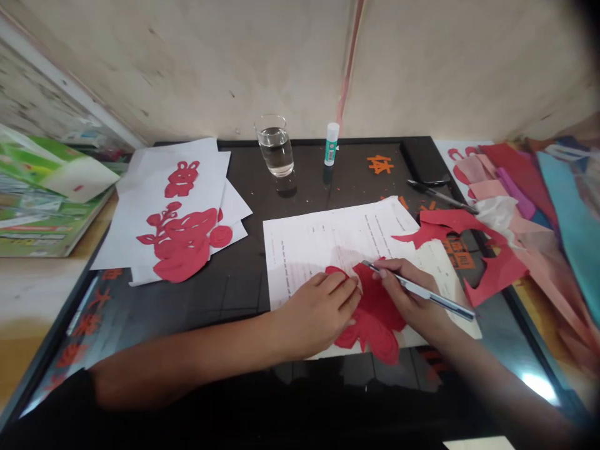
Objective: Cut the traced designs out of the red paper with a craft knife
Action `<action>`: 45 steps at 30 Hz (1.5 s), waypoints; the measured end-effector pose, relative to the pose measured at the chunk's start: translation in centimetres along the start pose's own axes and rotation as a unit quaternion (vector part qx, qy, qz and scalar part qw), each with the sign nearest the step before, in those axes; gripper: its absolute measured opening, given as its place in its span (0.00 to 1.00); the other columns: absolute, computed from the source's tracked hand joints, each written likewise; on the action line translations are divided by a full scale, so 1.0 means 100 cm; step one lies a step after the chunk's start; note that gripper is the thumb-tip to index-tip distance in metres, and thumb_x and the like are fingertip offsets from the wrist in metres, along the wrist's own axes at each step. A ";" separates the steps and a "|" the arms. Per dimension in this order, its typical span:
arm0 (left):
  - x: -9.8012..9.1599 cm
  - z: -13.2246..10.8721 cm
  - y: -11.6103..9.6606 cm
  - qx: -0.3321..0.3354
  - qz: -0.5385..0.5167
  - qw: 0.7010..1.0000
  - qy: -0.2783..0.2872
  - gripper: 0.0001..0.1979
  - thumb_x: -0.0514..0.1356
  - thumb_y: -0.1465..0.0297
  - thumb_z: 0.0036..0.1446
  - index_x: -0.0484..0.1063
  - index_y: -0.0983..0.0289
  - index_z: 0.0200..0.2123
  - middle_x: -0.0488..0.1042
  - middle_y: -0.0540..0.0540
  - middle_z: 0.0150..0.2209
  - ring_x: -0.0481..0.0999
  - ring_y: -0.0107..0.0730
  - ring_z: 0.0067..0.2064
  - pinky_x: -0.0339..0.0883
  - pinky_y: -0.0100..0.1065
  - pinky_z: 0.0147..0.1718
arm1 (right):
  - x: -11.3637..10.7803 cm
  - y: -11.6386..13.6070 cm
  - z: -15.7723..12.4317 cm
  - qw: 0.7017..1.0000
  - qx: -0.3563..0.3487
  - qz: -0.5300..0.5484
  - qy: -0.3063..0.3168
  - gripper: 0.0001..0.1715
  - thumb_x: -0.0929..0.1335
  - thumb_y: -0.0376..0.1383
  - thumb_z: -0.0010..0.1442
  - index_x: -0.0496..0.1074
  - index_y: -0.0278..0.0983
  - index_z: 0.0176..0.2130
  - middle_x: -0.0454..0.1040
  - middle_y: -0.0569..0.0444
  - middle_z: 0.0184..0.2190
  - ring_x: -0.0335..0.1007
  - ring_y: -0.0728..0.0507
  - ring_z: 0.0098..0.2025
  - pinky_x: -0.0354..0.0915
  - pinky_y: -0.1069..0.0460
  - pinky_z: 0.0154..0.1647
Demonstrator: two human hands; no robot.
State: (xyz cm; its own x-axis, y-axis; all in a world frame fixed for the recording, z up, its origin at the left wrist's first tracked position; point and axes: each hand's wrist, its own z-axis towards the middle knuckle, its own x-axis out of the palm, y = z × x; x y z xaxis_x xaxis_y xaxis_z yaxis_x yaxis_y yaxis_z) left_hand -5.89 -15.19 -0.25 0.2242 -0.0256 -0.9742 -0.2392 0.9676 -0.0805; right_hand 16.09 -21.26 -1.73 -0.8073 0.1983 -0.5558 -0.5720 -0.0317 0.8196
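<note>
My right hand (412,287) is closed around a silver pen (435,299), its tip touching red paper (377,294). My left hand (319,312) has its fingers bent and close together, holding a red paper butterfly cut-out (375,337) down against that red paper. Part of the cut-out is hidden under the left fingers. Beneath both lies a printed white sheet (300,244) on the dark table.
A glass of water (276,150) and a glue stick (332,144) stand at the back. Red cut-outs (187,237) lie on white sheets at left. To the right are red paper scraps (501,269), a black pen (440,195) and a black flat object (424,162).
</note>
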 end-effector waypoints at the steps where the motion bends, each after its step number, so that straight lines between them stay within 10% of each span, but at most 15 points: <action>1: 0.007 -0.001 0.002 0.006 0.004 1.000 -0.006 0.22 0.49 0.64 0.69 0.66 0.75 0.57 0.69 0.67 0.57 0.69 0.47 0.51 0.65 0.42 0.45 | 0.001 -0.003 0.001 1.000 -0.015 -0.013 0.003 0.09 0.66 0.39 0.66 0.73 0.43 0.45 0.79 0.52 0.37 0.76 0.42 0.40 0.72 0.45 0.44; 7: 0.030 0.001 0.002 0.020 -0.022 1.000 -0.004 0.28 0.49 0.58 0.68 0.65 0.75 0.59 0.63 0.68 0.63 0.66 0.48 0.52 0.62 0.43 0.47 | 0.001 -0.011 0.000 0.997 -0.055 -0.051 0.006 0.10 0.65 0.36 0.66 0.72 0.41 0.47 0.79 0.51 0.39 0.77 0.42 0.40 0.73 0.46 0.44; 45: 0.023 0.006 0.012 -0.015 -0.027 0.999 0.021 0.31 0.48 0.52 0.66 0.66 0.74 0.57 0.64 0.67 0.62 0.65 0.46 0.52 0.61 0.42 0.46 | 0.003 -0.008 0.003 0.984 -0.144 -0.104 0.020 0.12 0.66 0.28 0.63 0.72 0.38 0.46 0.78 0.51 0.38 0.77 0.45 0.40 0.73 0.52 0.42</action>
State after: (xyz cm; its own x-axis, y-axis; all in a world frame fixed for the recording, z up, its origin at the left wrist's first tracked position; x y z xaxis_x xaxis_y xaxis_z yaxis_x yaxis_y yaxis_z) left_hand -5.14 -13.97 -2.43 0.1975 -0.0894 -0.9762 -0.2562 0.9565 -0.1394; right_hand 16.36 -20.91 -2.50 -0.6708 0.1922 -0.7163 -0.7377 -0.2722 0.6179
